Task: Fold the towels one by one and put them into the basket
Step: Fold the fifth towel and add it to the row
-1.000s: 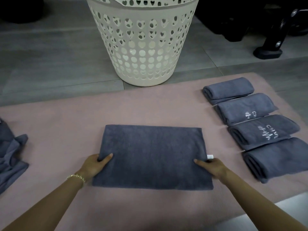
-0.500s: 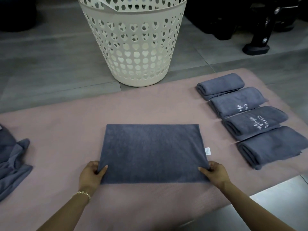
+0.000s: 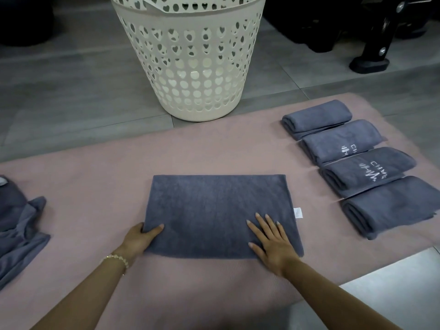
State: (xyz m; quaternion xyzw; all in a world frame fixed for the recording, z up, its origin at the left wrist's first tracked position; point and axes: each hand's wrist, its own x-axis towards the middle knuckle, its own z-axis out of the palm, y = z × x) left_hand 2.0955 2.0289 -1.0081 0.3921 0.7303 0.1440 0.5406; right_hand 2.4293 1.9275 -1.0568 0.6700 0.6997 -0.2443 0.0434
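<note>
A grey towel (image 3: 214,208), folded into a flat rectangle, lies in the middle of the pink mat (image 3: 95,186). My left hand (image 3: 139,239) grips the towel's near left corner, thumb on top. My right hand (image 3: 271,244) lies flat on the towel's near right part, fingers straight and spread. A cream basket (image 3: 190,58) with heart-shaped holes stands on the floor just beyond the mat. Several folded grey towels (image 3: 357,167) sit in a row on the mat's right side.
A heap of unfolded grey towels (image 3: 16,229) lies at the mat's left edge. Dark equipment with a black foot (image 3: 371,60) stands at the back right. Grey floor surrounds the mat; a pale tile (image 3: 392,287) shows at the near right.
My right hand left the towel's right edge and now lies flat on top of it. My left hand stayed at the near left corner.
</note>
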